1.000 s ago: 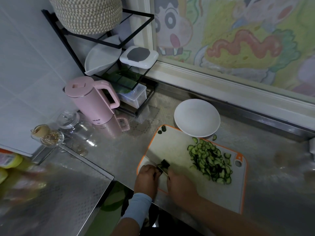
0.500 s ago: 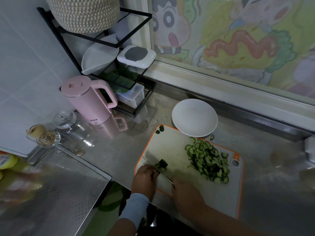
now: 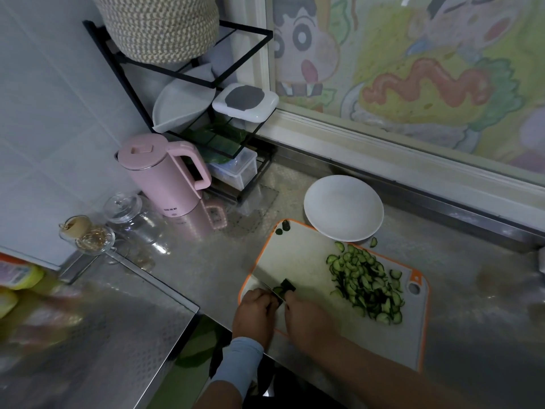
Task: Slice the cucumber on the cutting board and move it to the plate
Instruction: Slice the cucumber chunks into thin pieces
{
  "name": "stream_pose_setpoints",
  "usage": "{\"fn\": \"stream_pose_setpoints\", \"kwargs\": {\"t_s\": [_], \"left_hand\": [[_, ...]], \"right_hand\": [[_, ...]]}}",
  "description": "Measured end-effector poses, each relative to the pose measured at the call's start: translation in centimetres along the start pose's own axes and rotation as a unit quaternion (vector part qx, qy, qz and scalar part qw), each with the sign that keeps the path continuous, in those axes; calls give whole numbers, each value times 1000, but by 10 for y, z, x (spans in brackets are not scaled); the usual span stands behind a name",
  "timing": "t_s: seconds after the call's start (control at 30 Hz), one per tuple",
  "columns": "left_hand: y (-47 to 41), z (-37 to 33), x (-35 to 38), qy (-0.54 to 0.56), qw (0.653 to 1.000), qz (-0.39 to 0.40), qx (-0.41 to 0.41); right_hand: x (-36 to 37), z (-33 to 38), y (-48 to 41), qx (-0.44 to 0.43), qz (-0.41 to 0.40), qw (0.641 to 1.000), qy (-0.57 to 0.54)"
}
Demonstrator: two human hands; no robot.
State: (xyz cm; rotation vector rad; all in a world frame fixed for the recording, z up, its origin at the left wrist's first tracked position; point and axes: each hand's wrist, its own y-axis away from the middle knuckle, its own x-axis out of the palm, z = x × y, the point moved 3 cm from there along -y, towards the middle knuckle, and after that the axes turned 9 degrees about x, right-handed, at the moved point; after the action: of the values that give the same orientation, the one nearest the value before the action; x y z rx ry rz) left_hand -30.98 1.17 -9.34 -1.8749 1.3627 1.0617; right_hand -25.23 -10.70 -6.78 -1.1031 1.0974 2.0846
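1. The left hand (image 3: 255, 312) curls its fingers (image 3: 263, 296) down onto the cucumber stub (image 3: 284, 287). It looks short, firm and wet, so likely slippery; it is best pinned by its flanks.
2. The right hand (image 3: 306, 317) wraps the knife (image 3: 272, 290), whose handle is hidden.
3. Both wrists sit low over the cutting board (image 3: 298, 255) at its near-left corner. The slices (image 3: 365, 284) are heaped mid-board, and the plate (image 3: 343, 208) lies beyond.

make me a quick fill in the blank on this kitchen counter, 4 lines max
1. The white plate holds ___ cucumber slices so far.
2. The kettle standing by the rack is ___ in colour.
3. The cutting board has a rim coloured ___.
4. The pile of slices lies on the board's ___ side.

Missing words: no, pink, orange, right.
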Motion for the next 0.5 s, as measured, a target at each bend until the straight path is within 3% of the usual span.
{"fn": "stream_pose_setpoints", "kwargs": {"t_s": [0.23, 0.5], "left_hand": [[2, 0, 0, 4, 1000, -4, -12], [4, -2, -2, 5, 1000, -17, -14]], "right_hand": [[2, -17, 26, 34, -19, 999, 6], [13, -27, 27, 26, 19, 999, -12]]}}
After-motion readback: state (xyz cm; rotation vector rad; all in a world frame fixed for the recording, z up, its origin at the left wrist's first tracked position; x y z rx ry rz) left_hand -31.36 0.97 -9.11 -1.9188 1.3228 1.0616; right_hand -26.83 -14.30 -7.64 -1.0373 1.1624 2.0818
